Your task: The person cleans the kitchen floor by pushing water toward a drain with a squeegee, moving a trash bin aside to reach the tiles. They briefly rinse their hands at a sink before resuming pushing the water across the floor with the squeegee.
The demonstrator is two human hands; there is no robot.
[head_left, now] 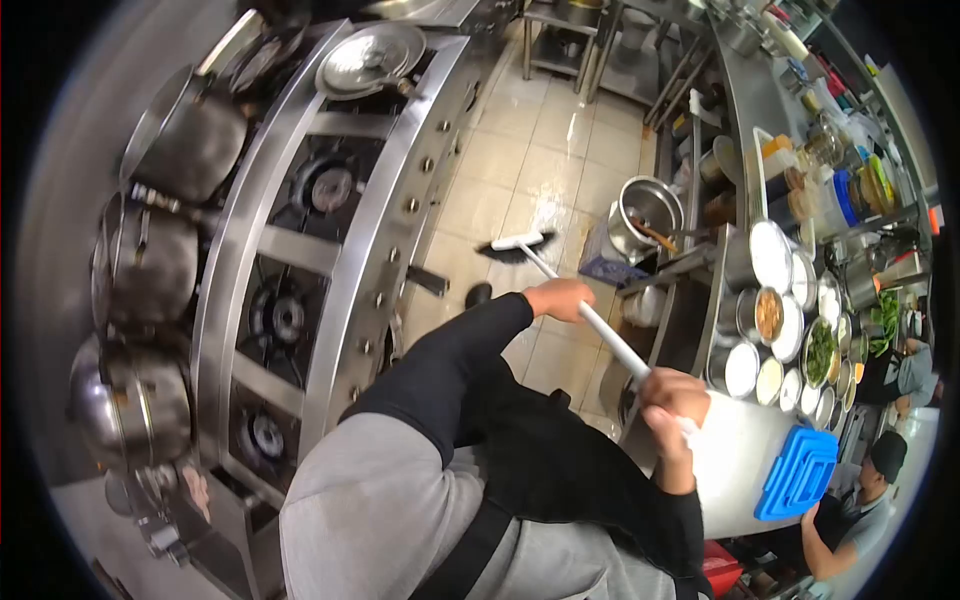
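A broom with a white head (517,241) and dark bristles rests on the tiled floor (545,140), between the stove and the shelves. Its white handle slants down toward my body. My left hand (562,299), at the end of a black sleeve, is wrapped around the middle of the handle. Higher up the handle, near its end, my right hand (675,405) is closed around it beside the counter edge. The floor under the bristles is shiny, and a dark shoe tip (479,295) shows near the broom.
A steel stove (290,250) with burners runs along the left, with pans hanging beyond it. A metal pot (648,215) stands on a crate at right. The right counter (730,450) holds several food containers and blue lids (797,473). A person in a dark cap (887,457) is at far right.
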